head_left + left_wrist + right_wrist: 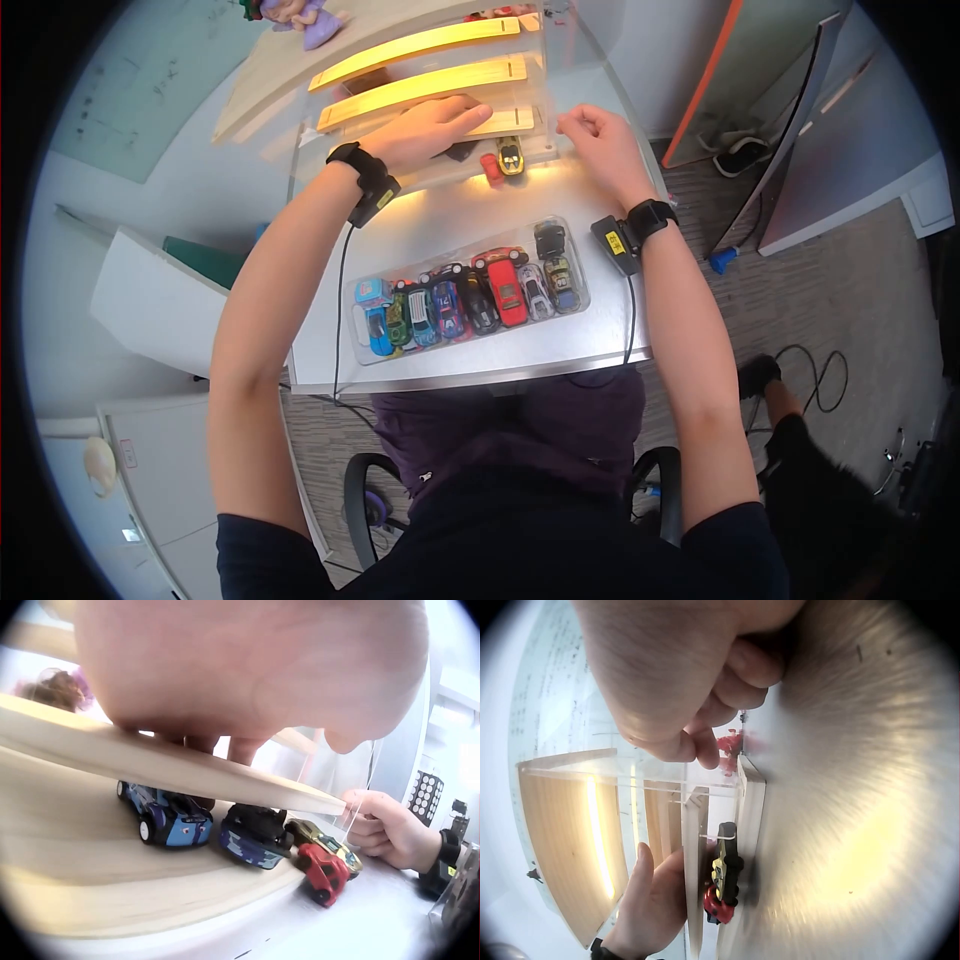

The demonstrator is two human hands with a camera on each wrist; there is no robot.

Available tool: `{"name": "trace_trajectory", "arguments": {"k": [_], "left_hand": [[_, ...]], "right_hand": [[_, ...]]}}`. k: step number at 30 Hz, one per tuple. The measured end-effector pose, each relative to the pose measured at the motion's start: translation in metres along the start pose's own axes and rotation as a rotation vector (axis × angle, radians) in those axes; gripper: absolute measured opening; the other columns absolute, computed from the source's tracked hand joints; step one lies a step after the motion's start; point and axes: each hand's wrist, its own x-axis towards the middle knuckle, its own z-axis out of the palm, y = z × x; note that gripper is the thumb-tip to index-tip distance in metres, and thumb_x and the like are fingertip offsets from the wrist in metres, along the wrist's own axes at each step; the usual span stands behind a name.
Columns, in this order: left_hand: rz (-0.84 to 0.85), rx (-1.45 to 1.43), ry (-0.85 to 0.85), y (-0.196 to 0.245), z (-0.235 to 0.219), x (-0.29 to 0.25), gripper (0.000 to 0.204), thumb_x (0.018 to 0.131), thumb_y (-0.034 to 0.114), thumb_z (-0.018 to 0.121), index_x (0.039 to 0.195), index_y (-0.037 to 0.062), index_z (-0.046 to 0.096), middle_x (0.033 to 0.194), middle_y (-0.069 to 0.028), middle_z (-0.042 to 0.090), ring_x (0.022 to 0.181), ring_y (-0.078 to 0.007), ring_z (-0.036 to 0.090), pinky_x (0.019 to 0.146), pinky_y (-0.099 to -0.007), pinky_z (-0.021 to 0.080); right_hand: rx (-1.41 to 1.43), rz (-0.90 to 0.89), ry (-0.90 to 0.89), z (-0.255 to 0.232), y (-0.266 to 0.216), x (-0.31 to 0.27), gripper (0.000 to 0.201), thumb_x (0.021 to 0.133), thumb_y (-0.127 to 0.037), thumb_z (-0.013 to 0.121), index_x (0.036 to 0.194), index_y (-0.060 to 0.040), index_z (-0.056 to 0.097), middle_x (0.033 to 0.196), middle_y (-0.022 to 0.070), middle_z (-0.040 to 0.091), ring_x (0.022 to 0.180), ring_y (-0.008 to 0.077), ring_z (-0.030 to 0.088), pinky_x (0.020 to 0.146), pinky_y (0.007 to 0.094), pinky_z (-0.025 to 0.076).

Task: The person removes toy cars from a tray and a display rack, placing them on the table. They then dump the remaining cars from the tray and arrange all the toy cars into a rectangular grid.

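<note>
My left hand [425, 130] lies across the lowest wooden slat [515, 122], its fingers reaching behind it. Under that slat, the left wrist view shows a blue toy car [184, 825] close to a fingertip, and a dark camouflage-patterned one [255, 844]; whether the fingertip touches is unclear. A red car [491, 168] and a yellow-and-black car [511, 157] sit side by side at the slat's right end. Beside the rack's clear right side is my right hand [605, 150], fingers curled, with nothing visible in them.
A clear tray [352, 330] full of toy cars sits near the table's front edge. Two more curved slats [430, 90] [420, 50] rise behind. A purple figurine [318, 28] stands at the back left. Cables run from both wrists over the table.
</note>
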Motion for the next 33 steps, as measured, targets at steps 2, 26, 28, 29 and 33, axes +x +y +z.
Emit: {"name": "trace_trajectory", "arguments": {"k": [2, 26, 28, 29, 33], "left_hand": [[0.046, 0.013, 0.012, -0.003, 0.003, 0.0, 0.062, 0.117, 0.054, 0.046, 0.137, -0.001, 0.068, 0.126, -0.0152, 0.071, 0.113, -0.0259, 0.066, 0.101, -0.037, 0.052], [0.383, 0.762, 0.071, 0.034, 0.018, -0.069, 0.048, 0.096, 0.02, 0.077, 0.142, 0.0124, 0.066, 0.108, -0.0105, 0.068, 0.105, -0.0327, 0.069, 0.09, -0.0458, 0.054], [0.347, 0.881, 0.104, 0.037, 0.026, -0.068, 0.048, 0.095, 0.021, 0.077, 0.141, 0.0141, 0.066, 0.104, -0.0098, 0.067, 0.102, -0.0312, 0.068, 0.087, -0.0446, 0.053], [0.343, 0.929, 0.125, 0.034, 0.033, -0.066, 0.048, 0.095, 0.022, 0.077, 0.141, 0.015, 0.066, 0.103, -0.0098, 0.066, 0.101, -0.0306, 0.067, 0.086, -0.0439, 0.052], [0.376, 0.934, 0.15, 0.025, 0.035, -0.061, 0.043, 0.094, 0.021, 0.079, 0.134, 0.0146, 0.065, 0.099, -0.0096, 0.065, 0.1, -0.0308, 0.067, 0.087, -0.043, 0.051]], "right_hand": [[-0.011, -0.001, 0.001, 0.0, -0.001, -0.001, 0.027, 0.104, -0.031, 0.073, 0.098, -0.0049, 0.078, 0.061, -0.0053, 0.053, 0.059, 0.0059, 0.045, 0.057, 0.031, 0.034], [-0.045, -0.02, 0.013, -0.001, 0.001, -0.002, 0.031, 0.102, -0.036, 0.07, 0.095, -0.0055, 0.075, 0.062, 0.0024, 0.056, 0.058, 0.0141, 0.049, 0.058, 0.0359, 0.038], [-0.06, -0.01, 0.006, -0.003, 0.0, -0.002, 0.032, 0.101, -0.036, 0.07, 0.094, -0.0055, 0.075, 0.063, 0.002, 0.056, 0.058, 0.014, 0.05, 0.058, 0.0358, 0.038], [-0.069, -0.008, -0.001, -0.004, -0.002, -0.002, 0.032, 0.101, -0.036, 0.07, 0.094, -0.0054, 0.075, 0.063, 0.0018, 0.056, 0.059, 0.0139, 0.05, 0.058, 0.0358, 0.038], [-0.05, -0.011, 0.001, -0.002, 0.001, 0.0, 0.032, 0.101, -0.037, 0.071, 0.094, -0.0054, 0.074, 0.063, 0.0014, 0.056, 0.059, 0.014, 0.05, 0.058, 0.0357, 0.038]]}}
